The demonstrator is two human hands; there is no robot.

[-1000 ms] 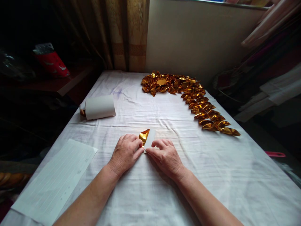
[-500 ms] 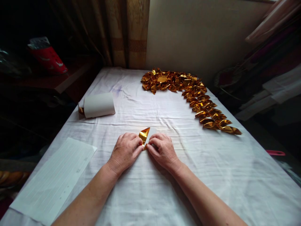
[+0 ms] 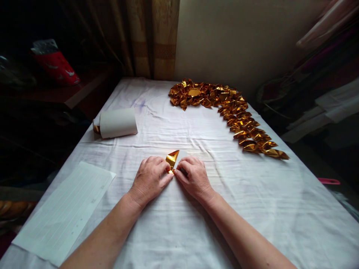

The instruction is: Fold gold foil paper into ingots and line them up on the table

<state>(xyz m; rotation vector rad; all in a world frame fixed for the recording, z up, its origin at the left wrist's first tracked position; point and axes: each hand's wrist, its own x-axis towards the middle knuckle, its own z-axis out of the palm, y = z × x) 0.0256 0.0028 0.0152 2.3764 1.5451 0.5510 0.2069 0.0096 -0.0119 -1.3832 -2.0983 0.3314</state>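
Observation:
A small sheet of gold foil paper, partly folded with a whitish side showing on its right, lies between my hands at the middle of the table. My left hand grips its left and lower edge, thumb and fingers pinched together. From the other side, my right hand pinches its lower right part, the thumb tip close to the left thumb. Several folded gold foil pieces lie joined in a curved band at the back right.
A curled white sheet with some gold inside is at the back left. Lined paper lies at the front left. Beyond the table's left edge, a red container stands on a dark surface. A curtain hangs behind.
Both thumbs have come closer together at the lower tip of the foil, which looks folded up a little there. The camera view has shifted slightly.

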